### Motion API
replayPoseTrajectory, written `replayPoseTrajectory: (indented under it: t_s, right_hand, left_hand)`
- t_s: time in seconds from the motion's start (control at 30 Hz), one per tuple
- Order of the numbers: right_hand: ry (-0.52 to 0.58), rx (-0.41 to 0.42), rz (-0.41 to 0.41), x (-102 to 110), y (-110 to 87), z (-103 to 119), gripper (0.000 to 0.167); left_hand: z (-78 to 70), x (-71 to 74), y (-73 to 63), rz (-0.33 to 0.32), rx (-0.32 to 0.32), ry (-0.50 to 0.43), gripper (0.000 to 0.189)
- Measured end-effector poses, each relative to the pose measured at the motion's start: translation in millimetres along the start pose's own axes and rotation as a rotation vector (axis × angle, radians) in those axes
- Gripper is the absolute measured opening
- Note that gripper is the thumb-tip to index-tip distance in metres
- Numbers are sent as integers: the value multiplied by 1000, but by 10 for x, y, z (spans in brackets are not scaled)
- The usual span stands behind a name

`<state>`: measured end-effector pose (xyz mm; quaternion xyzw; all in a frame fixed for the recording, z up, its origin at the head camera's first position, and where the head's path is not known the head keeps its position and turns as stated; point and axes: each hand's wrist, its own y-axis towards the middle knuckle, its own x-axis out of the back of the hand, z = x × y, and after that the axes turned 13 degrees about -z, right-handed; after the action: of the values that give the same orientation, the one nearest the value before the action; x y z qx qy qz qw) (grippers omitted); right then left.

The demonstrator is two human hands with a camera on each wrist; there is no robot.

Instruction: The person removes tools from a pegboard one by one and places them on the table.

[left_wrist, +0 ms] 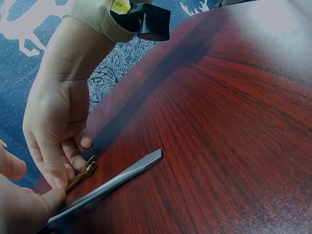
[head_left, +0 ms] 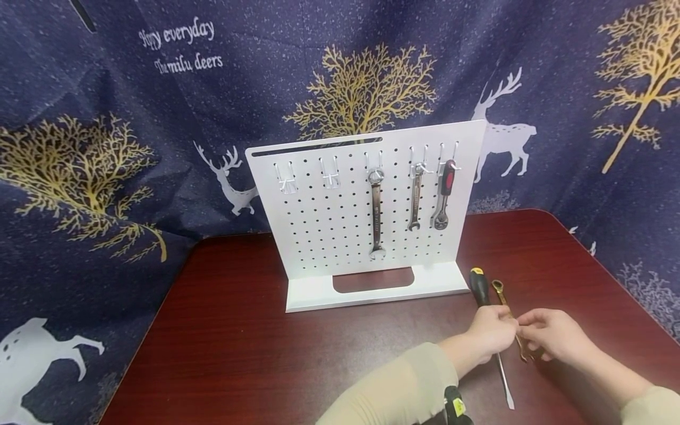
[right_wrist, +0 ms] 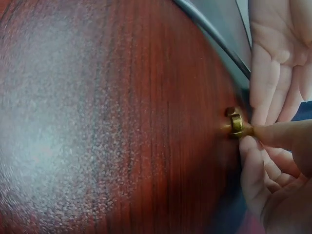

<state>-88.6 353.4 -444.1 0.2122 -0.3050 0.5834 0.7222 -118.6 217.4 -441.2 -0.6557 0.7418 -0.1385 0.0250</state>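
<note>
A gold-coloured combination wrench lies slantwise on the table at the right, its ring end away from me. My right hand pinches its shank near the open end between thumb and forefinger. Thumb and fingertips of my left hand meet at the shank just beside the right fingertips, gripping it too; part of that grip is hidden. Beneath the left hand lies a flat-blade screwdriver with a black and yellow handle. Its bare steel blade points toward me, alongside the wrench.
A white pegboard stands behind on its base. From its hooks hang a large wrench, a smaller wrench and a ratchet with a red-black handle. Two clear hooks at the left hold nothing. A patterned cloth hangs behind the table.
</note>
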Motion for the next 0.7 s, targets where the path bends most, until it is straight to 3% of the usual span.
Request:
replayPoseTrajectory:
  t_s: [0.13,0.4,0.7]
  right_hand:
    - [-62,16,-39,-12,6,5,24]
    - [-84,23,-51,-9,21,18,27]
    - [-75,65,-96,-7,65,77,31]
  left_hand:
    - [-6,3,-7,0,12,-13,37]
    - [-29,48,-23,19,-1,-10,36]
    - [-19,155,48,28,-102,58,30]
